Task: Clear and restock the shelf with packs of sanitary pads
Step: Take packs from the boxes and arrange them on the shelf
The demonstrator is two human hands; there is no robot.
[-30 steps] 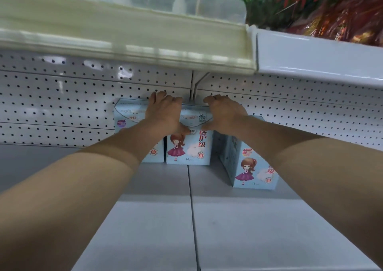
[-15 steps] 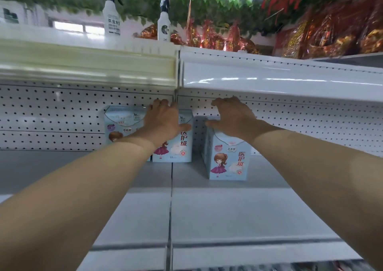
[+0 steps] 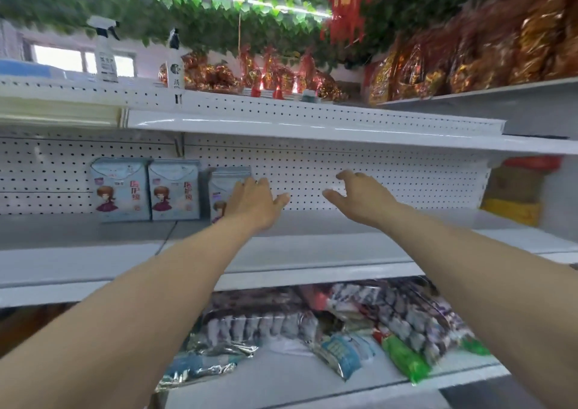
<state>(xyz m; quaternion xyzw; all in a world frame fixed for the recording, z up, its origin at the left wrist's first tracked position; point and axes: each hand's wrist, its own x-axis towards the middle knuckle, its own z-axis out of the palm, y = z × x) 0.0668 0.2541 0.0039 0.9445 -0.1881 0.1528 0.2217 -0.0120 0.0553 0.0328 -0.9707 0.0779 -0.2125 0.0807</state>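
Three pale blue packs of sanitary pads stand upright in a row against the pegboard at the back of the white shelf [image 3: 312, 246]: a left pack [image 3: 120, 189], a middle pack [image 3: 174, 193] and a right pack [image 3: 222, 186]. My left hand [image 3: 255, 203] hovers in front of the right pack with relaxed fingers and hides its lower right part; I cannot tell whether it touches the pack. To the right, my right hand [image 3: 359, 197] is raised over bare shelf, fingers loosely spread, holding nothing.
A white shelf [image 3: 312, 127] overhangs just above the hands. Spray bottles [image 3: 106, 55] and red-gold wrapped goods [image 3: 281, 77] stand on top. The lower shelf holds several soft packs [image 3: 359, 324]. A yellow and red box [image 3: 513, 196] sits at the far right.
Both hands have let go of the packs and pulled back and to the right. The view has drawn back and swung right, so the packs now stand at the left.
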